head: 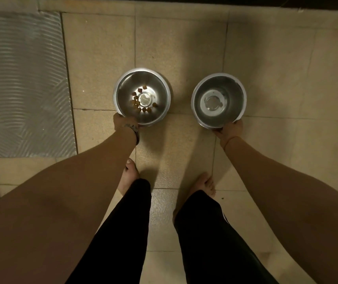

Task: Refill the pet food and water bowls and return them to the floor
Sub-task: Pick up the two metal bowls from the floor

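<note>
Two steel bowls are side by side over the tiled floor. The food bowl (160,83) on the left holds several brown kibble pieces (138,102) on its bottom. My left hand (124,123) grips its near rim. The water bowl (238,89) on the right has a little clear water at its bottom. My right hand (230,129) grips its near rim. Whether the bowls rest on the floor or hang just above it I cannot tell.
A grey ribbed mat (20,83) lies on the floor to the left. My bare feet (130,173) stand on the beige tiles just behind the bowls. A dark edge (205,2) runs along the top.
</note>
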